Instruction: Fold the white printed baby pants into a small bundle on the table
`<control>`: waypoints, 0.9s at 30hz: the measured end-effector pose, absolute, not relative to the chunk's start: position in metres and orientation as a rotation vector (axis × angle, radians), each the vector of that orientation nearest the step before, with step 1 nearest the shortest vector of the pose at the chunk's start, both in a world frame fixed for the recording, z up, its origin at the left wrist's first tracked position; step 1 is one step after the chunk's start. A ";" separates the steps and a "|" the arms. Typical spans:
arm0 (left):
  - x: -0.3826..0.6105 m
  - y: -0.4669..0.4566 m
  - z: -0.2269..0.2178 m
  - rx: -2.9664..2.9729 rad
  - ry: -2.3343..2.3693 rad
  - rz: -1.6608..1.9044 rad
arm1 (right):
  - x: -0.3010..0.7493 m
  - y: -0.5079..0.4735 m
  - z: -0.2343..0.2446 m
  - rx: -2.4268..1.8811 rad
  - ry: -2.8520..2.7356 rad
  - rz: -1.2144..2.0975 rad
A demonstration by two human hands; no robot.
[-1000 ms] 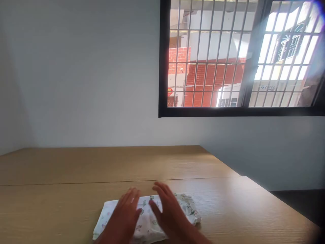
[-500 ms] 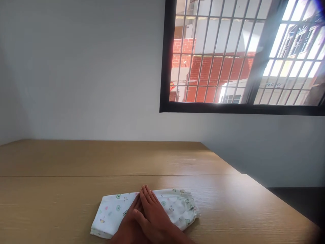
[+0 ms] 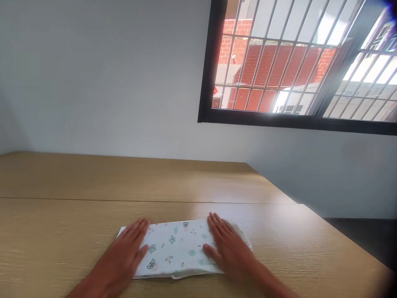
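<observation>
A folded white cloth (image 3: 173,252) printed with small green and pink cartoon figures lies flat on the wooden table, its long side running left to right. My left hand (image 3: 124,252) rests on its left end, palm down with the fingers stretched out. Over its right end lies my right hand (image 3: 229,248), also flat, thumb spread toward the middle. Neither hand grips the fabric. Both ends of the cloth are partly hidden beneath the hands, and a loose fold shows along the near edge.
The pale wooden table (image 3: 62,231) has a seam across it, and its right edge slants toward me. Behind stands a plain wall (image 3: 108,82). A dark-framed window (image 3: 279,116) with bars is at the upper right.
My hands were crossed together at the middle of the cloth; now they are apart, one at each end. The cloth looks smoother and straighter. The view has tilted slightly.
</observation>
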State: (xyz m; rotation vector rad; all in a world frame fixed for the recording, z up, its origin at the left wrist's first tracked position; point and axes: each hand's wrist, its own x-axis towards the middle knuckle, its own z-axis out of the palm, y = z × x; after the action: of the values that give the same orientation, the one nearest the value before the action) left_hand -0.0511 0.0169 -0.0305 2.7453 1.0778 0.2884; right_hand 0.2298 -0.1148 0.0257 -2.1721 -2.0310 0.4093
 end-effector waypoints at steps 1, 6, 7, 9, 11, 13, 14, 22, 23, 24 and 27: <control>-0.065 0.022 -0.031 2.762 1.117 0.305 | 0.238 -0.118 0.026 -2.225 -2.019 0.373; -0.082 0.022 -0.024 2.789 1.138 0.212 | 0.243 -0.118 0.026 -2.323 -2.015 0.313; -0.079 0.021 -0.022 2.792 1.141 0.197 | 0.242 -0.117 0.026 -2.323 -2.019 0.314; -0.075 0.020 -0.021 2.801 1.155 0.174 | 0.241 -0.117 0.025 -2.304 -2.031 0.300; -0.072 0.020 -0.020 2.816 1.152 0.167 | 0.242 -0.118 0.025 -2.279 -2.034 0.281; -0.072 0.021 -0.019 2.819 1.141 0.156 | 0.243 -0.119 0.024 -2.261 -2.028 0.278; -0.072 0.021 -0.017 2.813 1.135 0.145 | 0.244 -0.120 0.024 -2.257 -2.029 0.280; -0.070 0.021 -0.010 2.737 1.107 0.180 | 0.247 -0.116 0.022 -2.247 -2.052 0.207; -0.070 0.020 -0.009 2.746 1.095 0.202 | 0.248 -0.115 0.021 -2.247 -2.063 0.197; -0.070 0.020 -0.008 2.756 1.082 0.216 | 0.249 -0.114 0.020 -2.249 -2.074 0.185; -0.069 0.020 -0.005 2.762 1.083 0.199 | 0.254 -0.108 0.014 -2.257 -2.097 0.156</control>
State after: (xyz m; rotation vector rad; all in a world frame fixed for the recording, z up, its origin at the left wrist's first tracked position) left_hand -0.0690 0.0201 -0.0053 2.7620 1.0833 0.1987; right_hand 0.2537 -0.1076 0.0143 -2.2575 -2.0972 0.1564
